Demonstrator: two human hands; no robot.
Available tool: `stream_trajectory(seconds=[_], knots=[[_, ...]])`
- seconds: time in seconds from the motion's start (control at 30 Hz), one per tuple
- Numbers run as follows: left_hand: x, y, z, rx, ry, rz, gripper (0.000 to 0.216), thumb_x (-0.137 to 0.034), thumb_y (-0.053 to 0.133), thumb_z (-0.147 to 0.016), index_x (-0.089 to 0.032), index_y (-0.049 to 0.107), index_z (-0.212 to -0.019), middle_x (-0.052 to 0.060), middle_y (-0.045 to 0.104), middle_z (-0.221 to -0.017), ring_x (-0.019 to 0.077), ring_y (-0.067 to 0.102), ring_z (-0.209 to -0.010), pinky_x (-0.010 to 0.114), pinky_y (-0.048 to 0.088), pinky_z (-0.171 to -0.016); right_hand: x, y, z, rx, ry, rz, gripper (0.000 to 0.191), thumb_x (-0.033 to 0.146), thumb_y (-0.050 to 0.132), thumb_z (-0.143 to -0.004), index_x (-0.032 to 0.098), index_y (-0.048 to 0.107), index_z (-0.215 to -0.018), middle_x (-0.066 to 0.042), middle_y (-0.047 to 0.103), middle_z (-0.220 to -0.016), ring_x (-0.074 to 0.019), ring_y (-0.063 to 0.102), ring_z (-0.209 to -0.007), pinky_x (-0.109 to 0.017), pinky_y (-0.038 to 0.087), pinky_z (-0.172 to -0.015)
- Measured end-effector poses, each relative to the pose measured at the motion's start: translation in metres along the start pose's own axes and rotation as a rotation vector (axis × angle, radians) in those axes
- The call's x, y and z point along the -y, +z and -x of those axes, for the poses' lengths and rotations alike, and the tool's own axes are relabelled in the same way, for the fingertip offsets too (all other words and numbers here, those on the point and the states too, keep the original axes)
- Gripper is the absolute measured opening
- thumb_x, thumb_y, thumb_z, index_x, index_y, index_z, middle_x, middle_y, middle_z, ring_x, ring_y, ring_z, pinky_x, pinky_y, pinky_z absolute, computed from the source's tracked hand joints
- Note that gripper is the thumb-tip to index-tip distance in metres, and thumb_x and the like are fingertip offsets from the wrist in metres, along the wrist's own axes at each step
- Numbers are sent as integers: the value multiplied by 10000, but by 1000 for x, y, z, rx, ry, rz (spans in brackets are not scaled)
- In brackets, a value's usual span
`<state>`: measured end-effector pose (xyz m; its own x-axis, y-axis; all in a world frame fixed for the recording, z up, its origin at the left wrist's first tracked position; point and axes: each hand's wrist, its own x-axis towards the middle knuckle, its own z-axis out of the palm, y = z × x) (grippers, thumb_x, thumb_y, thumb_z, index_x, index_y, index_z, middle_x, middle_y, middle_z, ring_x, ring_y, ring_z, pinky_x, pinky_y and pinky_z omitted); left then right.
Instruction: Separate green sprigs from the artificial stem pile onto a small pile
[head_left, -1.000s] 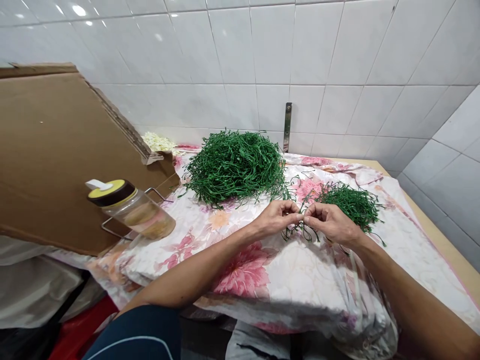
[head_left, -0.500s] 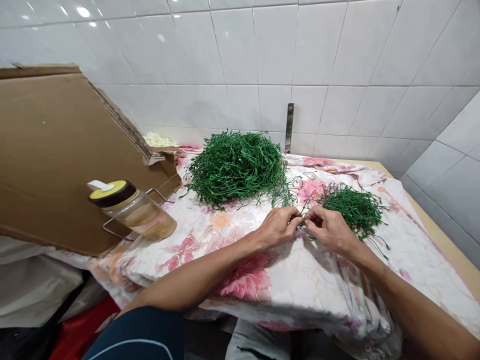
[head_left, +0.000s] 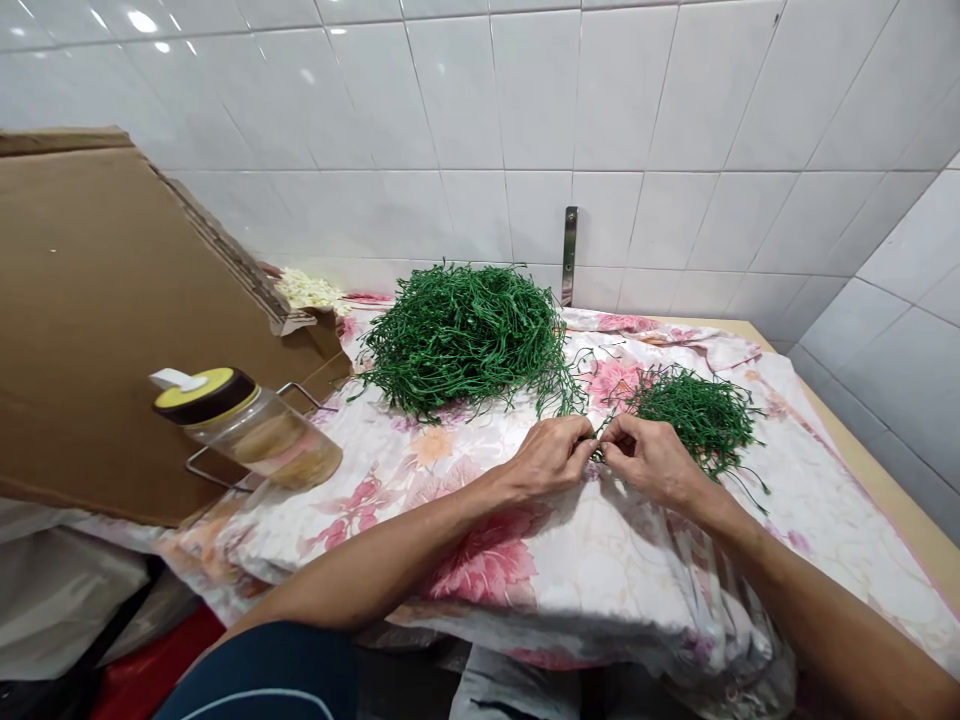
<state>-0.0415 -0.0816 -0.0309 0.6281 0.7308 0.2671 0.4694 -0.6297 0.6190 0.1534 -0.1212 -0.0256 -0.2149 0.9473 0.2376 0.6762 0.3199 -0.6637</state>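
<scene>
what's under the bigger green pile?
The larger green pile rests on the floral cloth, which shows along its front edge. The patch directly beneath is covered, so anything else there can't be seen.

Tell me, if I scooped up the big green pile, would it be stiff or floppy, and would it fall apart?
The big green pile would probably bend and sag, since its strands look thin and curvy. It's likely light for its size, being heaped loosely. Bits might drop off: some stray from its right edge onto the flowered cloth.
</scene>
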Motion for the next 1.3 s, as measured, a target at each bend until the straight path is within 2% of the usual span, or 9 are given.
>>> stream_trajectory(seconds=[0.2, 0.3, 0.5, 0.73, 0.83, 0.93, 1.13, 1.2, 1.3], knots=[[-2, -1, -4, 0, -61, 12, 189, -218, 489, -876, -177, 474, -693, -33, 437, -629, 120, 390, -619, 281, 251, -605, 2, 14, 1, -114, -223, 334, 77, 154, 511, -874, 184, 571, -838, -54, 631, -779, -186, 568, -721, -295, 407, -694], [-6, -6, -5, -35, -99, 57, 217, -212, 498, -862, -177, 436, -658, -46, 380, -595, 108, 354, -593, 277, 224, -584, 5, 18, -1, -170, -257, 435, 86, 151, 490, -891, 179, 566, -860, -78, 635, -806, -207, 581, -757, -306, 411, -711], [-11, -8, -3, -21, -113, 322, 255, -323, 528, -897, -166, 501, -697, -46, 386, -618, 97, 347, -594, 261, 227, -562, -3, -19, -6, -428, 51, 255, 58, 207, 573, -820, 203, 565, -763, -9, 612, -653, -151, 536, -557, -273, 396, -588], [9, -9, -15, -123, -228, 559, 392, -491, 602, -852, -165, 479, -673, -53, 360, -616, 80, 317, -574, 248, 227, -546, -14, -51, -14, -631, 256, -43, 175, 364, 670, -813, 191, 651, -829, -3, 653, -628, -147, 591, -489, -260, 453, -518], [13, -8, -16, -160, -242, 563, 385, -473, 617, -835, -162, 481, -653, -49, 387, -615, 79, 343, -580, 243, 248, -554, -19, -59, -16, -740, 292, -181, 175, 348, 668, -812, 191, 627, -877, 16, 631, -603, -142, 585, -429, -244, 435, -446], [12, -6, -16, -172, -247, 574, 365, -455, 621, -828, -161, 497, -652, -42, 430, -611, 82, 367, -582, 238, 266, -556, -28, -67, -16, -837, 256, -97, 178, 357, 659, -833, 195, 625, -898, 8, 642, -657, -142, 598, -453, -249, 446, -460], [6, -5, -14, -138, -265, 596, 370, -472, 636, -827, -150, 555, -663, -18, 530, -623, 79, 395, -552, 231, 286, -539, -28, -58, -13, -744, -6, 274, 166, 303, 660, -858, 173, 686, -959, -98, 714, -934, -190, 639, -674, -353, 525, -719], [4, -6, -13, -119, -250, 613, 386, -486, 648, -824, -147, 562, -659, -15, 531, -622, 83, 415, -558, 229, 300, -542, -16, -45, -10, -599, -85, 207, 173, 320, 622, -912, 182, 708, -970, -97, 724, -967, -184, 634, -679, -334, 516, -691], [3, -5, -12, -106, -216, 646, 398, -493, 663, -824, -147, 557, -656, -27, 489, -603, 83, 400, -560, 226, 311, -546, 1, -22, -6, -273, -141, 63, 185, 335, 619, -938, 199, 728, -1002, -68, 738, -938, -167, 622, -661, -298, 494, -645]])
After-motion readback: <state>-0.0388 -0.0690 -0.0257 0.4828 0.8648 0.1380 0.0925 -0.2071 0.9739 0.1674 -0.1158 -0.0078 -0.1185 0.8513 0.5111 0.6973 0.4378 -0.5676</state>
